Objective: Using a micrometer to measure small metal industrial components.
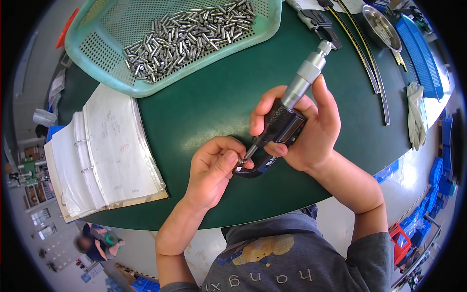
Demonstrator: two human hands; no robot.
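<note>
My right hand [311, 124] is wrapped round a digital micrometer [287, 117] with a black frame and a silver thimble, held tilted above the green table. At the micrometer's jaws, my left hand [214, 168] pinches a small metal pin [240, 164]; thumb and fingers cover most of it. The pin sits at or between the measuring faces, but I cannot tell whether both touch it. Beyond my hands, a pale green perforated basket [112, 85] holds many short shiny metal pins [189, 39] in a loose heap.
An open ring binder [116, 151] lies at the left. A second micrometer [318, 24], two long dark strips [362, 53], a metal bowl [382, 27], a blue basket [423, 58] and white gloves [416, 114] lie at the right. Another person [97, 243] is in the background, lower left.
</note>
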